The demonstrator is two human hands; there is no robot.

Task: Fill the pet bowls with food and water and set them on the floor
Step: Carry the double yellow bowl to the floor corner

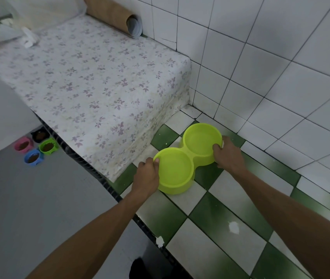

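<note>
Two hands grasp one yellow-green double pet bowl (188, 158) at its opposite ends. The left hand (147, 174) clasps the rim of the nearer basin, thumb on the rim's upper edge. The right hand (227, 154) clasps the rim of the farther basin, fingers curled over the edge. The double bowl is at the green-and-white checkered floor (210, 228), beside the corner of a ledge covered in floral sheeting (99, 87) and near the white tiled wall (271, 57). Contact between bowl base and floor cannot be confirmed. Four small bowls, pink (23, 144), black (40, 134), green (48, 146) and blue (33, 157), stand clustered on the grey floor (39, 198) at left, each holding brown food.
</note>
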